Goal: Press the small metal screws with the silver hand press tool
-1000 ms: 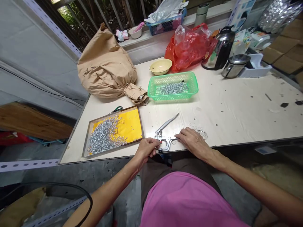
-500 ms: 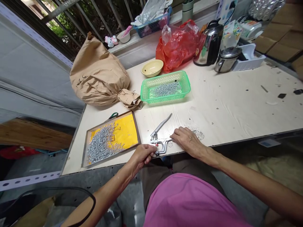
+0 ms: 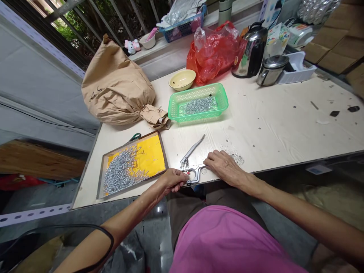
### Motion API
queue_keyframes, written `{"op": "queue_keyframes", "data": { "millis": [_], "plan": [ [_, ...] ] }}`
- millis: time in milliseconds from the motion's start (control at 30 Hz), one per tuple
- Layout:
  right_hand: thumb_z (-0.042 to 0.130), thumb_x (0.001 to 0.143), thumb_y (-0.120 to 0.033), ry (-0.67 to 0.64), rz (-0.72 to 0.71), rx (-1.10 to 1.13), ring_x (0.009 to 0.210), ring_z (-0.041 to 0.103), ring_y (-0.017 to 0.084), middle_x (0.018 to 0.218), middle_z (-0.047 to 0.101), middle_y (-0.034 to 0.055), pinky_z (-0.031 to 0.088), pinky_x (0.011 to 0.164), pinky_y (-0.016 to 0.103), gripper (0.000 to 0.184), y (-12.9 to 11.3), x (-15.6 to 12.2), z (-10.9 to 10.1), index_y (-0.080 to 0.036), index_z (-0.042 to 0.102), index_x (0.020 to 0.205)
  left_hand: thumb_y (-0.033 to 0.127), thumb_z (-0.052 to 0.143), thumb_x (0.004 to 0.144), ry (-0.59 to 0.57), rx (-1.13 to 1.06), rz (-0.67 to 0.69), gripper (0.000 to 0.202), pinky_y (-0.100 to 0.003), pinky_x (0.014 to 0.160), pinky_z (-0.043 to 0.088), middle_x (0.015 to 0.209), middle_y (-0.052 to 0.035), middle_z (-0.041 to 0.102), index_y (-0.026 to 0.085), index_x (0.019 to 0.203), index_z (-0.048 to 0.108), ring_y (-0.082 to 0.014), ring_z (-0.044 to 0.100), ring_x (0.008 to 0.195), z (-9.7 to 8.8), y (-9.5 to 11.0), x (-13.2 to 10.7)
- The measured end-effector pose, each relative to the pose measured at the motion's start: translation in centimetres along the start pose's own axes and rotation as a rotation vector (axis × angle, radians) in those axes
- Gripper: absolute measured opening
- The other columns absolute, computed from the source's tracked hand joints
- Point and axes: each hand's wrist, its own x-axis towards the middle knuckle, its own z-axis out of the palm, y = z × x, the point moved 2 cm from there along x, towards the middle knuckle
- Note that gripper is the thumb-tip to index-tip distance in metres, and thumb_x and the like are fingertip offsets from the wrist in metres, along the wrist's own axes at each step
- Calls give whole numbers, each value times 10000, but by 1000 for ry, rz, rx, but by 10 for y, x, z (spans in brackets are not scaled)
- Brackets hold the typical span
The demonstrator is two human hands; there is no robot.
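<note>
A small metal hand press point(image 3: 191, 163) with a raised lever stands at the near edge of the pale table point(image 3: 270, 125). My left hand point(image 3: 170, 180) is closed in a pinch at the press's jaw; what it pinches is too small to make out. My right hand point(image 3: 223, 167) rests on the table just right of the press, fingers curled against its base. A flat tray with a yellow liner point(image 3: 132, 163) holds a heap of small metal screws to my left. A green plastic basket point(image 3: 197, 103) with more metal pieces sits behind the press.
A tied brown paper sack point(image 3: 118, 91) lies at the back left, green-handled scissors point(image 3: 135, 137) beside the tray. A yellow bowl point(image 3: 182, 79), red plastic bag point(image 3: 213, 53), steel kettle point(image 3: 251, 49), lidded pot point(image 3: 270, 70) and white tray point(image 3: 297, 68) line the back. Clear bits point(image 3: 237, 159) lie by my right hand.
The view shifted slightly, so everything sits a little further left in the picture. Both hands stay at the press; my left hand has stayed closed at its jaw.
</note>
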Motion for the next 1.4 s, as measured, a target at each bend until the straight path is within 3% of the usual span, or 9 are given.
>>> {"op": "queue_keyframes", "data": {
  "millis": [67,233,467,567,800,967,1100,1233,1400],
  "plan": [
    [571,871,-288,-7,-14,13,994,502,241,1113,577,115,379,800,364,188,4,2,-3,-195,598,1032,439,740,594,-12,13,5,378,-177,303,158,405,80,449,149,543,502,-18,331,271,0,0,0],
    [721,697,-503,-47,-80,7,1373,188,353,1505,216,195,270,1036,525,888,24,20,-8,-189,308,1417,443,746,590,-10,31,-11,387,-169,306,171,393,81,439,150,541,499,-18,330,273,1,2,-1],
    [737,567,-639,-173,-151,8,1274,326,393,1374,400,241,237,1017,613,1043,39,52,-4,-87,369,1373,403,740,610,11,-1,10,341,-179,295,154,395,70,464,149,552,520,-27,325,257,1,-1,-2],
    [767,510,-646,-178,-153,6,1112,454,348,1205,520,202,313,973,562,988,34,58,-10,-67,481,1258,390,736,617,18,-11,-9,339,-183,294,154,391,70,459,153,540,505,-27,312,250,2,-3,0],
    [756,693,-445,-189,-93,-44,940,498,265,982,580,125,369,830,398,429,16,47,-27,-123,612,938,412,621,750,83,82,33,278,-202,323,198,464,66,467,136,728,607,-47,330,282,4,-11,-13],
    [717,755,-408,-185,-82,-42,948,488,249,985,575,117,343,811,360,359,12,40,-26,-123,602,940,360,552,841,483,639,577,269,-280,664,475,862,-59,640,169,1008,642,-178,614,762,18,3,-29],
    [688,776,-418,-182,-68,-68,994,474,266,1040,556,130,342,823,373,419,14,35,-21,-107,574,1033,293,619,801,545,1007,897,494,-407,945,420,1266,-123,521,168,1260,485,-273,464,1155,36,23,-8],
    [689,766,-411,-209,-51,-82,1021,467,279,1110,540,140,377,790,367,543,15,26,-20,-105,505,1175,312,640,777,500,1136,885,561,-413,941,421,1245,-122,523,149,1278,446,-272,466,1101,40,39,17],
    [686,779,-369,-219,68,-143,1023,479,285,1115,553,153,397,786,370,510,11,25,-20,-83,520,1168,369,655,759,461,1251,803,570,-380,856,437,1104,-95,561,152,1254,473,-261,480,999,40,54,16]
  ]
}}
